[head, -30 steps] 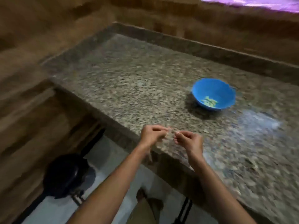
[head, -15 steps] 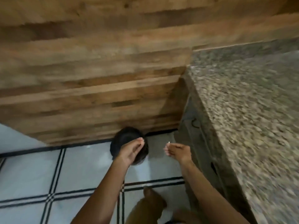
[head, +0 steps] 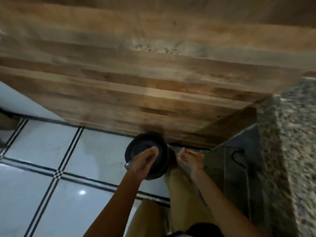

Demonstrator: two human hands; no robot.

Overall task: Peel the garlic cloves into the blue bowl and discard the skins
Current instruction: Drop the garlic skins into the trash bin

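Head view, the only one. The person stands at the end of a granite counter (head: 290,137), bent over a round black bin (head: 143,141) that sits on the white tiled floor (head: 51,168) against the wood-plank wall (head: 153,86). Left hand (head: 145,161) hangs directly above the bin's mouth, fingers (head: 153,150) laid straight and close together, gripping nothing that I can see. Judgement: this is the pose for letting skins fall, and it is held over the opening so that scraps land inside, not on the tiles. No skin is visible in the air or in the bin; the frame is too soft to be sure. Right hand (head: 192,159) is held just beside the bin's right edge, apart from the left, thumb and forefinger tips meeting on a small pale bit (head: 183,148). Whether that is the peeled clove or a last flake of skin, I cannot tell. If it is the clove, keeping it off to the side keeps it out of the waste. The blue bowl is out of frame. Tan trouser legs (head: 184,194) show below the arms. Step in hand: discarding skins.
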